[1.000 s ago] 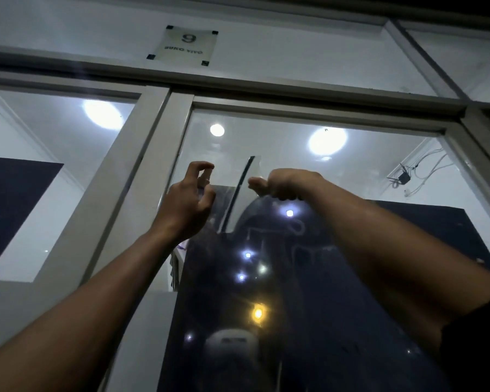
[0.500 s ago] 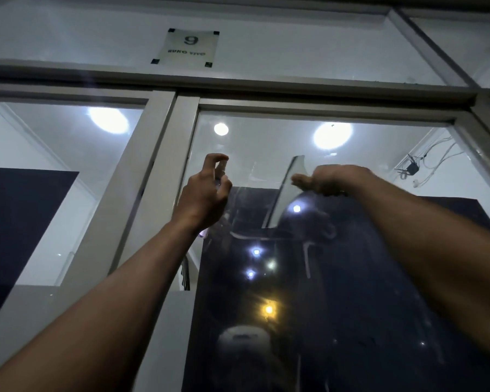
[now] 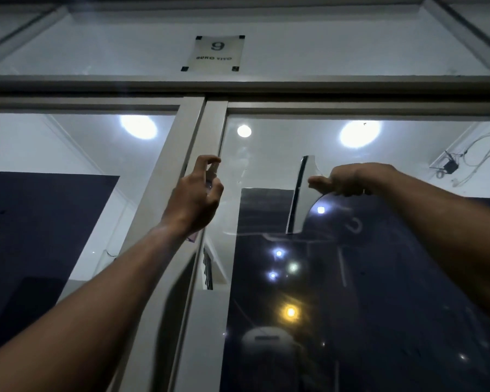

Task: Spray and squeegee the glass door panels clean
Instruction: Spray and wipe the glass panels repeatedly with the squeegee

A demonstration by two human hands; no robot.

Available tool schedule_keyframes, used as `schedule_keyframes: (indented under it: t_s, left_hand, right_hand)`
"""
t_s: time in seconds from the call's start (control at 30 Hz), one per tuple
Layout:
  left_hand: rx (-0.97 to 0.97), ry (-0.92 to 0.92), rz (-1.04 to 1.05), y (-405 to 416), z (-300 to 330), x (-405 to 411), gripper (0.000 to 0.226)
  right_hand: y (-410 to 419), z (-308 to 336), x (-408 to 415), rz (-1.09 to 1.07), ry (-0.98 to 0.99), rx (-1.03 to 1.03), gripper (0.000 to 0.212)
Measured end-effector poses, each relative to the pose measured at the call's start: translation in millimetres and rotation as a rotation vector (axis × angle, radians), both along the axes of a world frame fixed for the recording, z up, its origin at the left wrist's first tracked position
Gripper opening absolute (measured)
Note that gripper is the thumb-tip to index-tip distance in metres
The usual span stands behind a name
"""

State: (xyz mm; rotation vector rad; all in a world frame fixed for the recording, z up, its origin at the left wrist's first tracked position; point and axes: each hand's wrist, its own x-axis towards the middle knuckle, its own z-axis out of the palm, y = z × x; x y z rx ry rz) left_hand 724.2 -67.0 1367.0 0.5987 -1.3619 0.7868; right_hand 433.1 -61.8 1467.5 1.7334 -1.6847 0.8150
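Two hands are raised against the glass door. Left hand (image 3: 194, 193) grips a small spray bottle (image 3: 212, 176), mostly hidden by the fingers; forefinger is hooked over its top, thumb curled round the body. It sits at about 10 o'clock from frame centre, over the white stiles (image 3: 193, 154) where the two door leaves meet. Right hand (image 3: 348, 179), at about 2 o'clock, is curled round the handle of a squeegee (image 3: 301, 196), thumb pointing toward 9 o'clock. Squeegee blade stands near upright, slightly tilted, against the right glass panel (image 3: 280, 154); whether the blade touches the glass cannot be told. At 12 o'clock, on the transom, a taped sign (image 3: 215, 53) shows "9". Left glass panel (image 3: 77, 154) reflects a ceiling light.
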Motion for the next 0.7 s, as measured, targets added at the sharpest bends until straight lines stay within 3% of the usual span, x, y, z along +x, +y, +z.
schedule_keyframes:
  t_s: [0.13,0.4,0.53,0.7]
  left_hand:
    - [0.025,-0.022,-0.011,2,-2,4,0.038]
    - [0.051,-0.051,0.005,3,-17,29,0.040]
    - [0.062,-0.064,0.025,3,-20,40,0.039]
    - [0.056,-0.085,-0.002,10,-13,38,0.040]
  right_hand:
    - [-3,12,21,0.002,-0.010,-0.038,0.038]
    - [-15,15,147,0.235,0.158,0.038,0.034]
    - [-21,4,113,0.220,0.166,0.083,0.045]
    - [-6,20,34,-0.015,0.051,0.047,0.030]
